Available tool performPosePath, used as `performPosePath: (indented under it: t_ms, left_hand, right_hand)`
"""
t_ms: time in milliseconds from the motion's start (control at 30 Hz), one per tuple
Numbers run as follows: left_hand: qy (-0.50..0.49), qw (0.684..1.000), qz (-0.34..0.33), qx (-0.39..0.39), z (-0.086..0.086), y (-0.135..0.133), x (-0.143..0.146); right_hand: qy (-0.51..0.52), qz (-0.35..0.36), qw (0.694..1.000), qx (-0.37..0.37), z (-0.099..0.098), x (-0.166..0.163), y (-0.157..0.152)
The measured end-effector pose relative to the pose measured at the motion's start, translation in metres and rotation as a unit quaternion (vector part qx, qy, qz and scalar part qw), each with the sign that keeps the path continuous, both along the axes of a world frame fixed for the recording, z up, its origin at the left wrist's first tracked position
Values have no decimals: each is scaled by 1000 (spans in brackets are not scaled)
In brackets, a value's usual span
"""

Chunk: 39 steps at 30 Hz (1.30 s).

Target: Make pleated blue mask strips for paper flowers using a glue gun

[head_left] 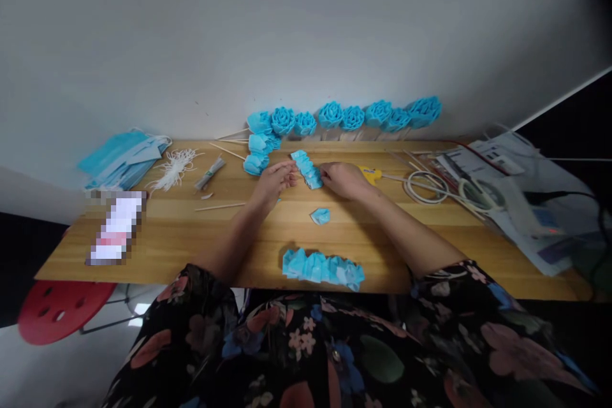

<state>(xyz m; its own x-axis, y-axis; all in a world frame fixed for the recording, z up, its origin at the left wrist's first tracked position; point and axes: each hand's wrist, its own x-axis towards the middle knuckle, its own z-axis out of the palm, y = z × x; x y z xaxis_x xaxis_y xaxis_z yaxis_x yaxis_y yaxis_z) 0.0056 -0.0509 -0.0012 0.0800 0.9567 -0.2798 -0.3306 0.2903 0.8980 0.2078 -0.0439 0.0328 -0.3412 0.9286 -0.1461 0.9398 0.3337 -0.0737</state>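
Observation:
A short blue pleated strip (306, 169), which looks like face-mask fabric, lies between my hands towards the back of the table. My left hand (278, 178) is at its left side, fingers loosely bent and apart; I see nothing gripped in them. On the other side, my right hand (345, 178) is closed, its fingertips pinching the strip's right edge. Nearer to me is a small folded blue piece (320, 216). A longer blue ruffled strip (322, 269) lies along the table's front edge.
Several blue fabric flowers (329, 115) line the wall. Blue face masks (124, 156), white ear loops (174, 169) and a pixelated phone (116, 228) are at left. Behind my right hand is a yellow glue gun (370, 174); a coiled cable (425, 187) and papers (540, 248) lie right.

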Motion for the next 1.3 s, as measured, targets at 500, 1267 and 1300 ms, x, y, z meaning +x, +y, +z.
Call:
performPosePath:
  t_ms: [500, 1267, 1300]
  left_hand:
    - [-84, 978, -125, -141, -1, -11, 11]
    - [-28, 999, -14, 41, 7, -6, 6]
    - [-27, 998, -14, 47, 7, -7, 6]
  right_hand:
    - [109, 13, 993, 52, 29, 3, -37]
    - [149, -245, 958, -7, -22, 85, -51]
    - [203, -247, 947, -18, -24, 89, -49]
